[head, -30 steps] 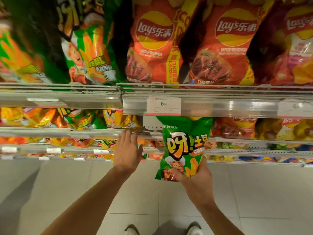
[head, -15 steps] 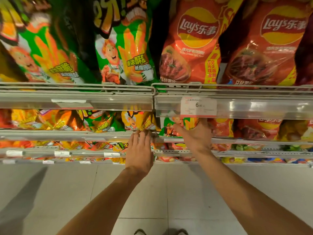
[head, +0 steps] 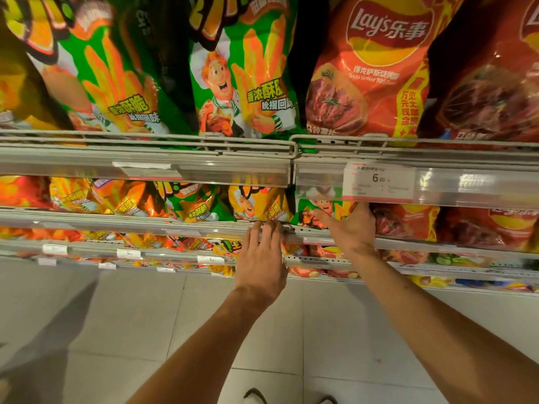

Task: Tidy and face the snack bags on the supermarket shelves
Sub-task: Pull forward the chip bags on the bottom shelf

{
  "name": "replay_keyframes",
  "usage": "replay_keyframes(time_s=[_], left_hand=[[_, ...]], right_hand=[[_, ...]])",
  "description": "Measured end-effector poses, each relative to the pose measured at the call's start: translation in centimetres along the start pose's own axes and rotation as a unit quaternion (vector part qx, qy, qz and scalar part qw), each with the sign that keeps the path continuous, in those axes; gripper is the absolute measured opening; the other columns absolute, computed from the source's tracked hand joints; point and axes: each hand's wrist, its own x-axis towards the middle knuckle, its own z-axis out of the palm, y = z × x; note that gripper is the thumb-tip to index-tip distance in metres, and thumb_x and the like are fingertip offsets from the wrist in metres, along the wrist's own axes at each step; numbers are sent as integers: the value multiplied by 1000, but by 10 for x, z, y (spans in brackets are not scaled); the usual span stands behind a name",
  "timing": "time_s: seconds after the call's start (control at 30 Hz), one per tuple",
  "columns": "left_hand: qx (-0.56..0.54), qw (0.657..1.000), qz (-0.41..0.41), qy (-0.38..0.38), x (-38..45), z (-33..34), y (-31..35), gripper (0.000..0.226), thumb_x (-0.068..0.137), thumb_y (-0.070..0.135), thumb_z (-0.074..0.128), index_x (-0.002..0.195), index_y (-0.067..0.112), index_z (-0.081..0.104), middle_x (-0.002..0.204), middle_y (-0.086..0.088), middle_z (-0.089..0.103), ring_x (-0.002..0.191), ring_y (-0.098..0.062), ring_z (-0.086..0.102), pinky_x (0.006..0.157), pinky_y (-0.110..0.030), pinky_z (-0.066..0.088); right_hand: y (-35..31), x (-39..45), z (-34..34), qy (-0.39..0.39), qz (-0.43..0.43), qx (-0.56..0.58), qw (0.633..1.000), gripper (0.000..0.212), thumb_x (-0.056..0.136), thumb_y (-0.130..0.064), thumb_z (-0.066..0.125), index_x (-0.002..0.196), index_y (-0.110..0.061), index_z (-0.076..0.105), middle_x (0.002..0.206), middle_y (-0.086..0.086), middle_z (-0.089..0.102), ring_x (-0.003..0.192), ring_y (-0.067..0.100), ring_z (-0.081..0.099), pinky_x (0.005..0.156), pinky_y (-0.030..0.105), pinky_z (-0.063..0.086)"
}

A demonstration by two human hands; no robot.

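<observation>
A green snack bag (head: pixel 326 206) with a cartoon chef stands on the second shelf (head: pixel 145 225), partly hidden under the price strip. My right hand (head: pixel 350 230) grips its lower part, with the thumb across the front and the fingers at its right side beside a red Lay's bag (head: pixel 405 225). My left hand (head: pixel 262 255) rests flat on the second shelf's front rail, fingers straight, just below a yellow snack bag (head: pixel 259 204). Green and orange bags fill the shelf to the left.
The top shelf (head: pixel 204 167) holds large green chef bags (head: pixel 245 83) and red Lay's bags (head: pixel 370 71), with a price tag (head: pixel 379 182) on its strip. Lower shelves with more bags run beneath my hands. A tiled floor (head: pixel 116 330) and my shoe tips lie below.
My right hand has lifted the green bag from below the shelf edge up onto the second shelf. My left hand stayed on the rail. The view has moved closer to the shelves.
</observation>
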Motion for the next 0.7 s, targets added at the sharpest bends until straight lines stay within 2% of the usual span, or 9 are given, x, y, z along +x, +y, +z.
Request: replay_keyframes(time_s=[0.13, 0.53, 0.7], left_hand=[[7, 1000, -3, 3, 0, 0, 2, 90, 90, 50, 61, 155, 9, 13, 154, -10, 25, 147, -33, 15, 123, -44, 12], [-24, 1000, -16, -8, -3, -3, 4, 91, 92, 45, 61, 157, 10, 8, 155, -7, 22, 148, -30, 12, 123, -41, 15], [-66, 998, -15, 0, -8, -9, 2, 79, 95, 38, 59, 156, 11, 15, 159, -7, 23, 149, -27, 15, 124, -39, 19]], right_hand=[[1, 3, 0, -17, 6, -1, 1000, 83, 70, -50, 88, 134, -16, 47, 134, 8, 62, 127, 32, 56, 109, 45, 45], [9, -4, -7, -60, -9, -32, 998, 100, 77, -52, 82, 151, -21, 23, 151, 9, 49, 135, 37, 50, 107, 50, 47], [18, -16, -14, -36, -27, -43, 998, 80, 84, -44, 79, 145, -8, 42, 142, 14, 51, 133, 35, 49, 104, 43, 46]])
